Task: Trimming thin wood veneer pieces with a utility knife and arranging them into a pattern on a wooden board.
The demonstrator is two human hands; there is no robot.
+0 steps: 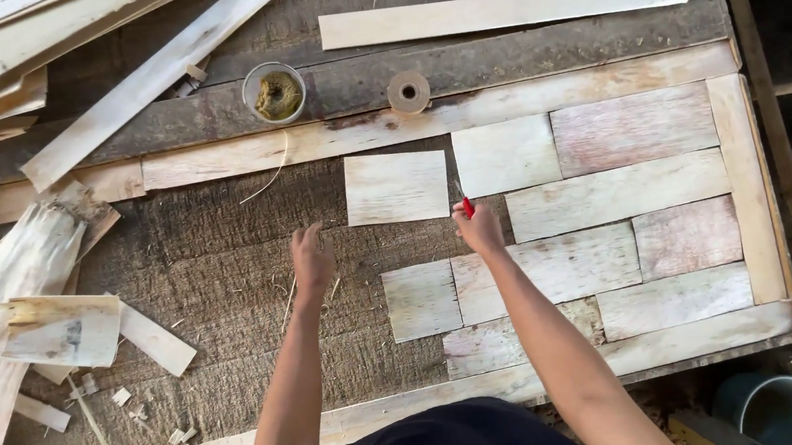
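Right hand [479, 230] grips a red cutter [467, 207] beside the thin, light, brittle-looking veneer piece [396, 187] at frame centre; left hand [310, 260], loosely spread and holding nothing, could steady its flat face.

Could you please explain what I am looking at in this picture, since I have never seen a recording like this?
There is one picture, taken by a camera worn on a person's head, looking down at their own two bare hands; no machine is involved. The surface is a rough dark workboard partly covered with thin pale veneer sheets laid like tiles inside a border of strips. The right hand has its grip on a small red tool at the edge of a loose square veneer piece. The left hand is open, just above the board. Farther back stand a small round tub and a tape roll; scraps lie at the left.
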